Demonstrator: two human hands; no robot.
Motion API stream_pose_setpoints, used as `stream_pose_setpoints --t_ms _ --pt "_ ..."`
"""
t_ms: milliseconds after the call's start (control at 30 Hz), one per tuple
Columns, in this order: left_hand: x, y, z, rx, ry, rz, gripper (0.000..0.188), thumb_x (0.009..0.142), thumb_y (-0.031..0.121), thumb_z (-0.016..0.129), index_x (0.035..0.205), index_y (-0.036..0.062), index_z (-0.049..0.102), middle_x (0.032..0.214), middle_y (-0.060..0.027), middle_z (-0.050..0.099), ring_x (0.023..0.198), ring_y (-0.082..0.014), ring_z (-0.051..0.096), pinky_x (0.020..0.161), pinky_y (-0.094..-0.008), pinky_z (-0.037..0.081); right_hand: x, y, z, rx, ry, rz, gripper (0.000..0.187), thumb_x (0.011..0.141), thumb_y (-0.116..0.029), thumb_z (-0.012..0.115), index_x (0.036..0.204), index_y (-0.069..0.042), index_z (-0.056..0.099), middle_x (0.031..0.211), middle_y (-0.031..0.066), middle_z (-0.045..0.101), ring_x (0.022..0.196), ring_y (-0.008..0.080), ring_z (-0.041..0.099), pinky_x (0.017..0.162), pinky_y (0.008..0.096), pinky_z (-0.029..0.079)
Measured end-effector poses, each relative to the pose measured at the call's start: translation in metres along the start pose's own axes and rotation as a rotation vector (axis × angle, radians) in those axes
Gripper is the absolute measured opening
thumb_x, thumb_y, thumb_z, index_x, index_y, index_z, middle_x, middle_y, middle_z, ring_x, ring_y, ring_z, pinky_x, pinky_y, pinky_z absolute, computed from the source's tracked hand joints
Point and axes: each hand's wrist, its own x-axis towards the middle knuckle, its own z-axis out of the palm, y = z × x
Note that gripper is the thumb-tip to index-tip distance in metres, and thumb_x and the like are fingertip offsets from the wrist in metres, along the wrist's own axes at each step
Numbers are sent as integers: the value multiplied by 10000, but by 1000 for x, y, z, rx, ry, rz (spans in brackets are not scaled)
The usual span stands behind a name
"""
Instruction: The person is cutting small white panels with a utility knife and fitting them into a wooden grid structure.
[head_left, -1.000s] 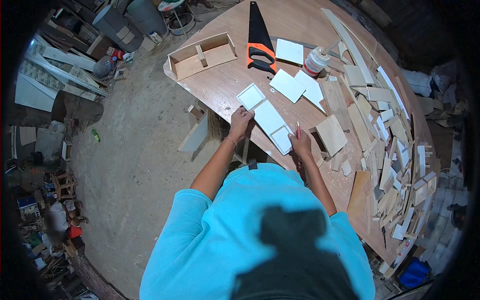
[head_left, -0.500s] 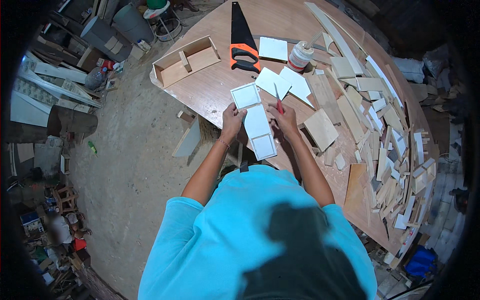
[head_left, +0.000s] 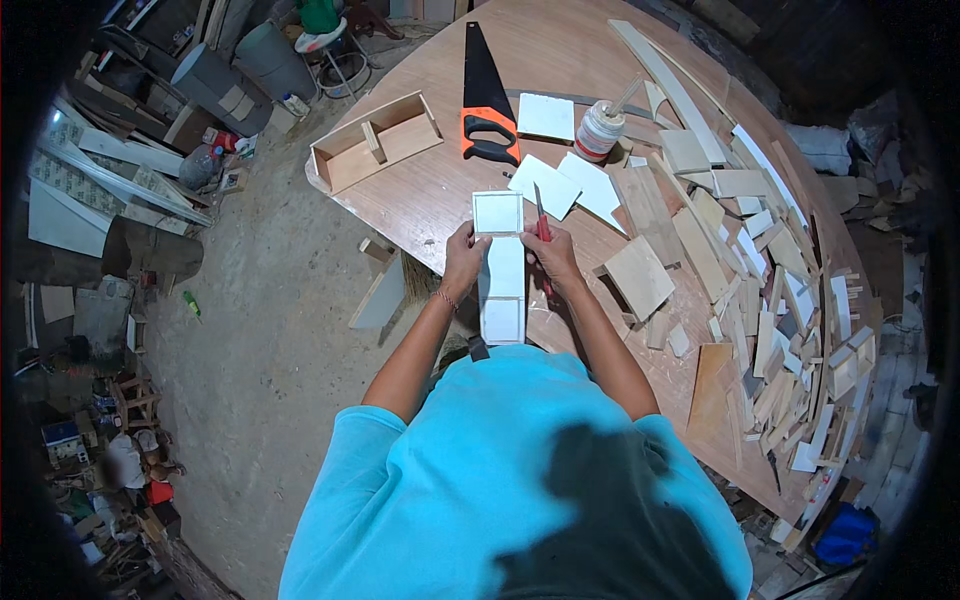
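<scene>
White framed panel strip (head_left: 502,270), steadied by left hand (head_left: 463,258); right hand (head_left: 548,255) pinched red-handled blade (head_left: 541,222), which could slip toward the fingers.

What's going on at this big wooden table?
A person in a turquoise shirt stands at the edge of a round wooden table, working on a long white strip of square panels. The left hand steadies the strip's side, while the right hand holds a red-handled tool against the other side. Further back lie a hand saw, an open wooden box, a glue bottle and loose white squares. Wood offcuts crowd the table's right side.
</scene>
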Motion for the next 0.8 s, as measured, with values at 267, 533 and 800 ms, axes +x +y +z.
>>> stream_pose_setpoints --t_ms 267,533,800 --pt "37 -5 -1 629 -211 214 514 799 100 504 1299 38 401 949 -178 609 852 -236 581 816 -298 432 -5 42 -14 96 -54 96 364 890 -371 507 887 -9 541 646 30 533 423 65 473 346 187 343" --pt "38 -27 -15 1249 -486 58 531 785 122 525 1295 248 447 878 -140 559 790 -279 559 735 -398 409 -42 68 -24 -138 -8 301 343 942 -365 354 955 -29 418 654 77 528 421 128 500 339 239 387" --pt "30 -29 4 1206 -332 232 427 755 90 567 1175 162 538 995 -144 510 982 -293 488 836 -442 339 -30 77 -35 -545 22 291 363 929 -333 374 958 22 447 705 193 590 536 291 599 492 403 478"
